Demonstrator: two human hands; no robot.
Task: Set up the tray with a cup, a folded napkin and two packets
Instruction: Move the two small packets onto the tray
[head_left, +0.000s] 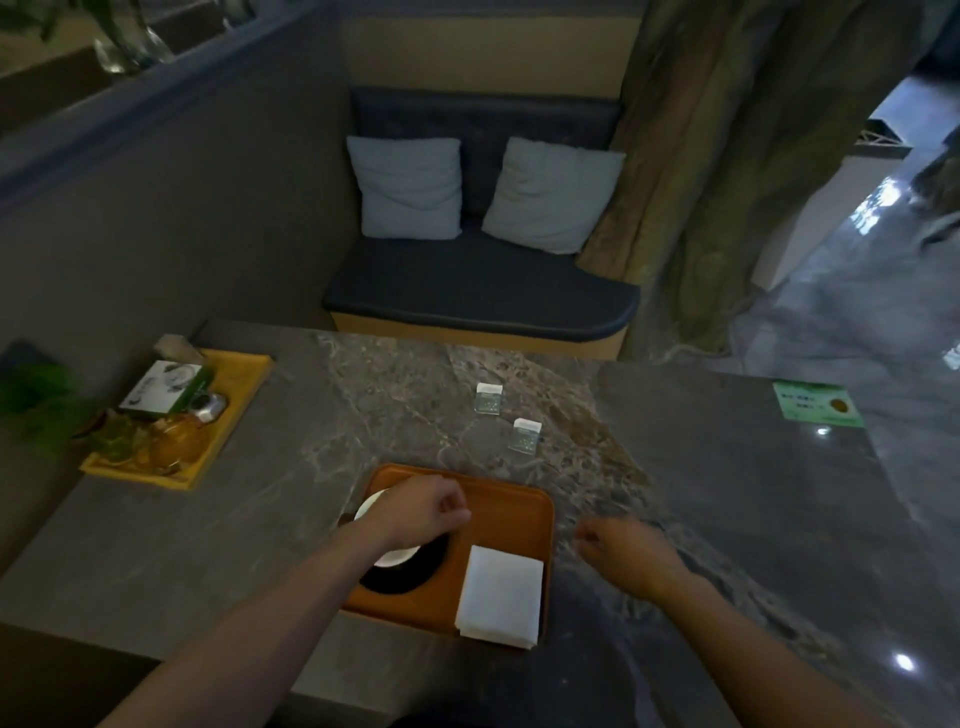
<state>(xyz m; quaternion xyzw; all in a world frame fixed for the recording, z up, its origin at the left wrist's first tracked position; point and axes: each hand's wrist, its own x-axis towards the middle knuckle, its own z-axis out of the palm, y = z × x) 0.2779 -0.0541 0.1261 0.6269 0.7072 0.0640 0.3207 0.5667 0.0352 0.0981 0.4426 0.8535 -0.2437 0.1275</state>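
Print shows on the green card (816, 405) at the bench's far right, too blurred to read.

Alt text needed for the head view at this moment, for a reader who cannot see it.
An orange tray on a marble table holds a white cup on a dark saucer and a folded napkin. The left hand hovers over the cup, the right hand beside the tray; two packets lie beyond.

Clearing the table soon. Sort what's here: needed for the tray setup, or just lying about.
Needed: orange tray, cup, folded napkin, two packets.
Lying about: yellow tray with tissue box, green card, cushions.
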